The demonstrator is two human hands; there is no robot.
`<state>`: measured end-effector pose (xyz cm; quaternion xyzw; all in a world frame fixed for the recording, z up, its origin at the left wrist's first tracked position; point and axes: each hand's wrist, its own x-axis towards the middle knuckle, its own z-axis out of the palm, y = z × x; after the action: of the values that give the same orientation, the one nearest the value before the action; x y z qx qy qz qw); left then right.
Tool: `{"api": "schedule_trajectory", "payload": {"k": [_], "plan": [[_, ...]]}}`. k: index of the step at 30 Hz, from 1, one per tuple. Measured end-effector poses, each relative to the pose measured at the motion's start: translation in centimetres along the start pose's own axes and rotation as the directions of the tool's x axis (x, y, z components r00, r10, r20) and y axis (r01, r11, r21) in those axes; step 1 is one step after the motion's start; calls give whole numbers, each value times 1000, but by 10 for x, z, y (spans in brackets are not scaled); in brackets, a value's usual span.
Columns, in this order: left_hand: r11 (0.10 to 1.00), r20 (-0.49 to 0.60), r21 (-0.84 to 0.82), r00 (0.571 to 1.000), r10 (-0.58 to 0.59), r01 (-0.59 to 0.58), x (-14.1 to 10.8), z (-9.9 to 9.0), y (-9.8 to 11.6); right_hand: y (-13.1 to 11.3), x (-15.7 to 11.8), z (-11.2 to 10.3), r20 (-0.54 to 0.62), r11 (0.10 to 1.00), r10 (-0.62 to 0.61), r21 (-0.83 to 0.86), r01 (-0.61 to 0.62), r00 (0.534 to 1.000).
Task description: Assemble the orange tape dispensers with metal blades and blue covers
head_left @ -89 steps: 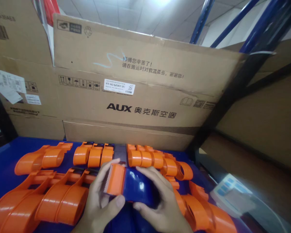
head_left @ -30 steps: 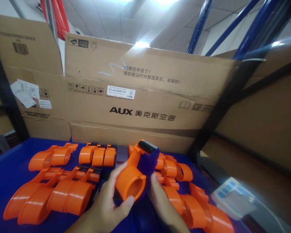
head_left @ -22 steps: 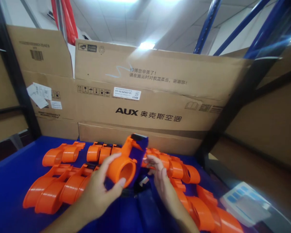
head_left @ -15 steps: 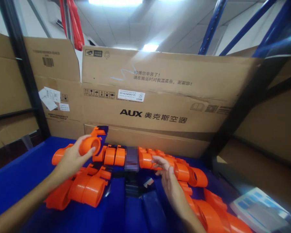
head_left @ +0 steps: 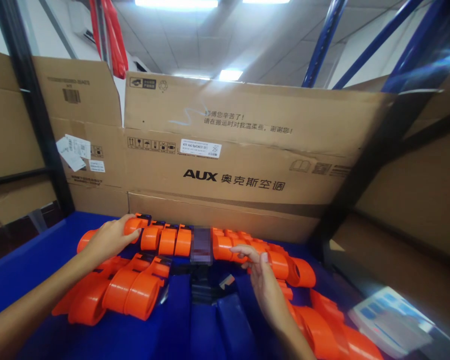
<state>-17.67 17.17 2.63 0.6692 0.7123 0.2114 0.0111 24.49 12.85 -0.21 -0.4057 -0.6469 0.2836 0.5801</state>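
Note:
My left hand (head_left: 110, 235) is wrapped round an orange tape dispenser (head_left: 132, 227), a ring-shaped plastic piece with a dark end. It is low at the left end of the back row, beside another orange dispenser (head_left: 150, 238) in that row. My right hand (head_left: 262, 277) holds nothing; its fingers are apart and slightly bent, over the right-hand row near an orange dispenser (head_left: 223, 248). Whether those fingertips touch it I cannot tell. Several more dispensers (head_left: 140, 296) lie in a front group on the left, and others (head_left: 318, 327) lie beyond my right forearm.
A blue surface (head_left: 18, 270) lies under everything. Behind the rows stands a cardboard wall (head_left: 232, 165), with dark metal posts (head_left: 345, 185) at the sides. A blurred dark rectangular object (head_left: 201, 245) is between the rows. A white device (head_left: 392, 320) sits at the right.
My left hand has lowered the orange dispenser from above the back row to its left end, still gripping it. My right hand has barely moved. The view has shifted slightly.

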Motion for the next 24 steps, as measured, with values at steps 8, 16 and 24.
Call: {"api": "schedule_trajectory", "payload": {"k": [8, 16, 24], "plan": [[998, 59, 35, 997, 43, -46, 1, 23, -6, -7, -1, 0, 31, 999, -43, 19, 42, 999], [987, 61, 18, 985, 161, -162, 12, 4, -29, -13, -3, -1, 62, 1000, -22, -7, 23, 998], [981, 179, 0, 965, 192, -195, 9, -16, -72, -14, -2, -3, 63, 1000, 23, -4, -22, 998]]}}
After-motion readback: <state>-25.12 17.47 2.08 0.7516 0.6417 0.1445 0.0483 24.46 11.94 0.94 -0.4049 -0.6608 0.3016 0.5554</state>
